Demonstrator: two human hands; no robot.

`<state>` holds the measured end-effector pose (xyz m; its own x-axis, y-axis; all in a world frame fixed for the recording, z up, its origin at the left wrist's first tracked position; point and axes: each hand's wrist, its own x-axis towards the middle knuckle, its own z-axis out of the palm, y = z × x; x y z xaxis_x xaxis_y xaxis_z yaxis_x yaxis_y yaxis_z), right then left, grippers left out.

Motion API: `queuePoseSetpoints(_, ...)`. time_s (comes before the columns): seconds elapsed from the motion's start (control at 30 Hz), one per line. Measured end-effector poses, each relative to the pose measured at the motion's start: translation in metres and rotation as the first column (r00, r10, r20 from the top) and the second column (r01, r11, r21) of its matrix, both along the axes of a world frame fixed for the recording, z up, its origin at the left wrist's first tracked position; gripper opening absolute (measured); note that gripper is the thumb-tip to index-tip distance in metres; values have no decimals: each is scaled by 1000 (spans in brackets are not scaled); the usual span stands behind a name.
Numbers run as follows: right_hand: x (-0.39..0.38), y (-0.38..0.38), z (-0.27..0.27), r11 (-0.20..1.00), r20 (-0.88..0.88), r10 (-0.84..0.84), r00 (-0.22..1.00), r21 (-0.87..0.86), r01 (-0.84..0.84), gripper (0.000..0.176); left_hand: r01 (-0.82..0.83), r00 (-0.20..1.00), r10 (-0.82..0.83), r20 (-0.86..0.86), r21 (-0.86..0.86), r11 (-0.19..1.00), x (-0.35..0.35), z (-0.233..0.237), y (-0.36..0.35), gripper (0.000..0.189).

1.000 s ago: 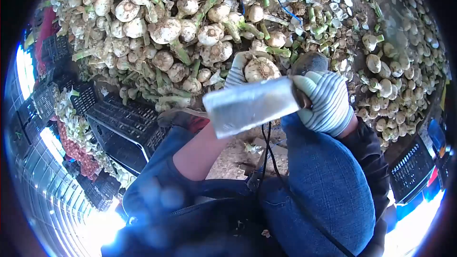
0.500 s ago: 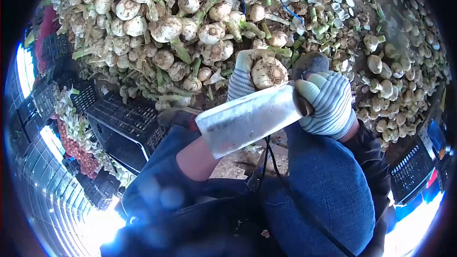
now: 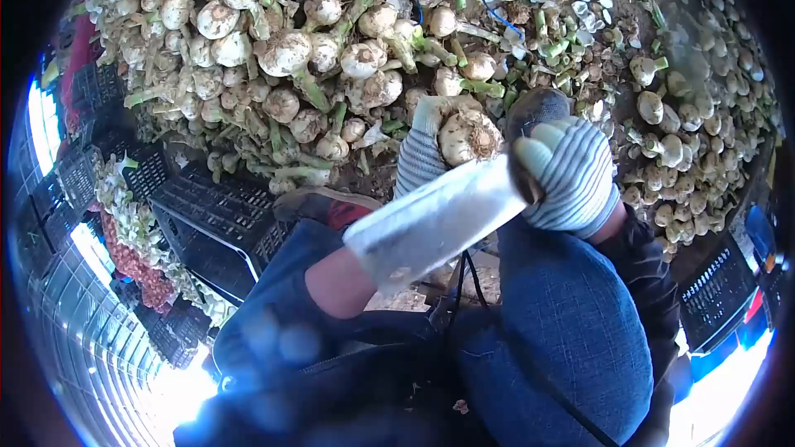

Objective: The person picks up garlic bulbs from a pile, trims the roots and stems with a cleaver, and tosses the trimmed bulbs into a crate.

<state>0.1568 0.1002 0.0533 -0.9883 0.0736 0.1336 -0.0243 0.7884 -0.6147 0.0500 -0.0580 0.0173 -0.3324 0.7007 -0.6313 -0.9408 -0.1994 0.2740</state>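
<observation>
My left hand [image 3: 421,151], in a striped glove, is closed around a muddy, round white bulb [image 3: 466,134] with a rough root end turned up. In my right hand [image 3: 571,182], also gloved, the fingers wrap the handle of a cleaver [image 3: 439,219]. Its broad metal blade slants down to the left across my left forearm, with the upper edge right at the bulb's lower side. Part of the handle is hidden by the glove. Beyond both hands lies a large heap of similar bulbs [image 3: 286,54], many with green stalks attached.
Trimmed stalks and pale scraps [image 3: 571,25] litter the ground ahead. More bulbs [image 3: 691,149] spread along the right. Black plastic crates [image 3: 211,207] stand at the left, another crate [image 3: 704,294] at the right. A shoe [image 3: 538,108] is just beyond my right hand.
The cleaver has tilted a little, its blade now catching more light. In my left hand the bulb has turned slightly and shifted a bit. Both hands stay in nearly the same place.
</observation>
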Motion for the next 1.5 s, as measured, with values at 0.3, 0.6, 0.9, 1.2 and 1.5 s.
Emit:
queuePoseSetpoints(0.3,11,11,-20,997,-21,-77,997,17,77,15,168,888,-245,-389,-221,961,5,27,-1,24)
queuePoseSetpoints(0.6,68,76,-108,861,210,-508,835,152,486,10,118,308,-463,-831,-449,885,12,45,-12,61)
queuePoseSetpoints(0.9,61,11,-69,594,328,-399,856,-619,514,7,-146,-113,-438,-892,-421,895,-5,27,8,71)
queuePoseSetpoints(1.2,11,-13,-28,637,206,-336,919,-669,383,14,59,691,-252,-677,-295,954,-5,35,10,67)
queuePoseSetpoints(1.5,13,-18,-35,505,274,-322,906,-760,410,15,102,922,-154,-354,-162,982,1,29,2,64)
